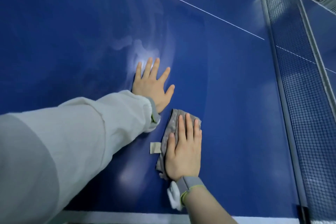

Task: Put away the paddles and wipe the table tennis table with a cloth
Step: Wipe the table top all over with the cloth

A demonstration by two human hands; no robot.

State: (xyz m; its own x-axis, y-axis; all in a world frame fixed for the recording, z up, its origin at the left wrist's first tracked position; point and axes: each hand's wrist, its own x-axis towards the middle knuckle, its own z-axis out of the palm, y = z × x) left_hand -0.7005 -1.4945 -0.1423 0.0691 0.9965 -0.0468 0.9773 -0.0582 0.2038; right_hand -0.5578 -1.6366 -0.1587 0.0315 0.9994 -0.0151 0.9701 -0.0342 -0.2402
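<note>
The blue table tennis table [227, 87] fills the view. My right hand [183, 149] lies flat, fingers together, pressing a folded grey cloth [170, 129] onto the table near its front edge. A pale tag [155, 147] sticks out of the cloth's left side. My left hand [153, 82] rests palm down on the bare table just beyond the cloth, fingers spread and holding nothing. Its arm wears a light grey sleeve. No paddles are in view.
The black mesh net [298, 85] with its metal frame runs down the right side. A thin white centre line [190, 4] crosses the table beyond my hands. The white edge stripe [127, 214] marks the near edge. Glare patches shine on the surface.
</note>
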